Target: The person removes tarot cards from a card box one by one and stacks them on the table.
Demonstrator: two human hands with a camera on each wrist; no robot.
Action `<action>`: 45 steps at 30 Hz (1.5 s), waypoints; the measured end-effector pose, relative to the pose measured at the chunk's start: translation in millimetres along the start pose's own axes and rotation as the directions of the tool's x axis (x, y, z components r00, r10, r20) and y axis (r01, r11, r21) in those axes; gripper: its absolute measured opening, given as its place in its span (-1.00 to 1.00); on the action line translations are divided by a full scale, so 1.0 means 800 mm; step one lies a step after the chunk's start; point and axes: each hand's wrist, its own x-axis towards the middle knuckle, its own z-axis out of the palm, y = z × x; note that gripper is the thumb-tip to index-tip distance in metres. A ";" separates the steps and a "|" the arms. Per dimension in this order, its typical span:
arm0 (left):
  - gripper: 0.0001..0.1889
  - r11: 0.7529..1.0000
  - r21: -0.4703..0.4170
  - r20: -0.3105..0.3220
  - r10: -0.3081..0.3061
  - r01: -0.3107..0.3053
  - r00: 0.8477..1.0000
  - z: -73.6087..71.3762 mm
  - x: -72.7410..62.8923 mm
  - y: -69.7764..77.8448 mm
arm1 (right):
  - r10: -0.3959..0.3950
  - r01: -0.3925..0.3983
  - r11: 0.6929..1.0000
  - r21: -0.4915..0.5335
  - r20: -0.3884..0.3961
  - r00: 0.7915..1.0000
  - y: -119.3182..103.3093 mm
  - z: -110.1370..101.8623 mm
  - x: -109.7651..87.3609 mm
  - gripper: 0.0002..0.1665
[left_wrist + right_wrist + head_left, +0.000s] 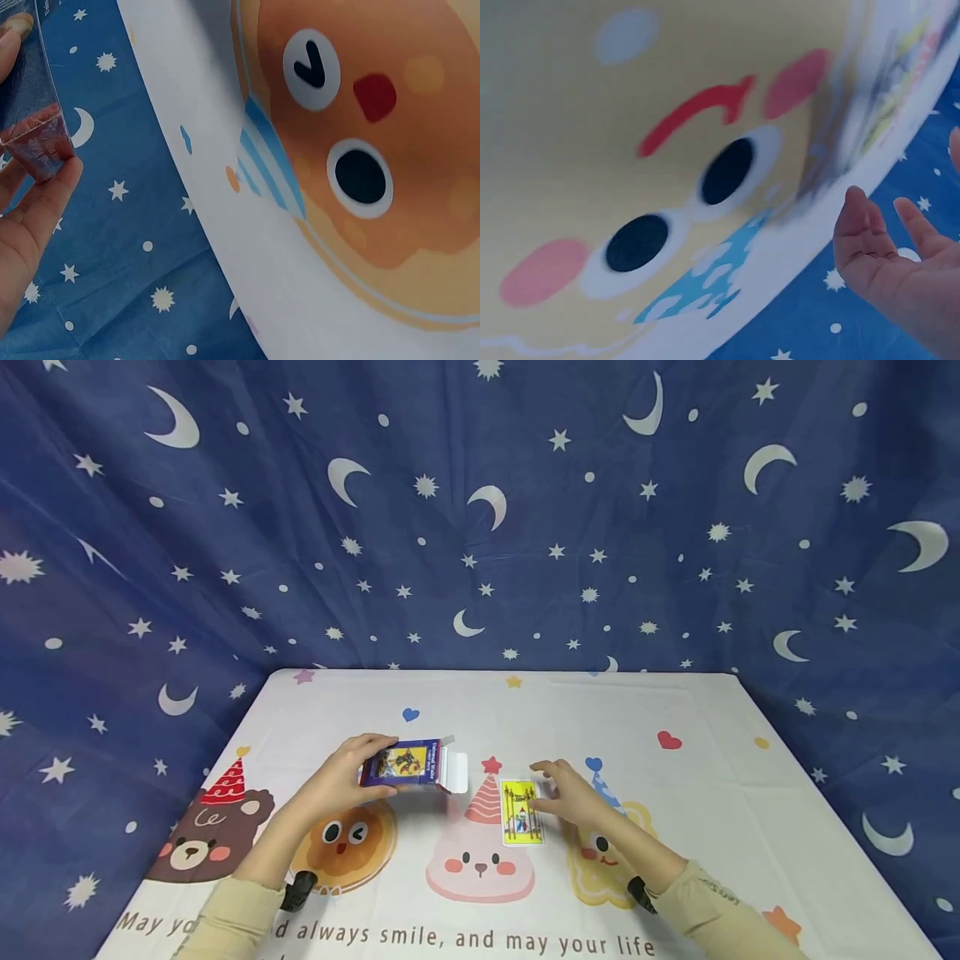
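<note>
In the head view, my left hand (353,778) grips a dark blue tarot card box (402,763) by its left end, thumb on the near side and fingers on the far side. The box's white end flap (455,772) stands open, pointing right. The left wrist view catches the box's red end (43,142) between the fingers at the left edge. Right of the box, a yellow-faced tarot card (517,827) lies face up on the table. My right hand (573,793) hovers at the card's right edge, fingers spread and loosely bent, its thumb overlapping the card in this view.
A white tablecloth (600,718) printed with cartoon animals, hearts and lettering covers the table. Behind and to the left hangs a dark blue curtain (420,577) with moons and stars. Black wrist straps (298,891) sit below both hands.
</note>
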 end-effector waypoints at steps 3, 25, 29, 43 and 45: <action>-0.29 1.000 -0.011 0.003 -0.013 0.013 1.000 0.004 0.000 0.000 | -0.002 0.005 0.998 0.070 -0.042 0.999 -0.007 -0.002 0.001 -0.42; -0.27 0.998 -0.051 -0.006 -0.046 0.045 0.999 0.010 0.000 0.017 | 0.072 0.038 0.848 0.529 -0.185 0.980 -0.052 -0.004 0.000 -0.66; -0.27 0.999 -0.037 -0.018 -0.031 0.030 0.999 0.012 0.000 0.018 | 0.072 0.032 0.824 0.565 -0.161 0.984 -0.066 -0.001 0.001 -0.64; -0.26 0.998 -0.024 -0.008 -0.051 0.051 0.999 0.015 0.003 0.030 | 0.059 -0.016 0.734 0.679 -0.040 0.997 -0.091 0.004 0.003 -0.65; -0.26 0.998 -0.029 -0.007 -0.054 0.053 0.999 0.016 0.003 0.030 | 0.059 -0.017 0.716 0.698 -0.037 0.998 -0.094 0.004 0.003 -0.65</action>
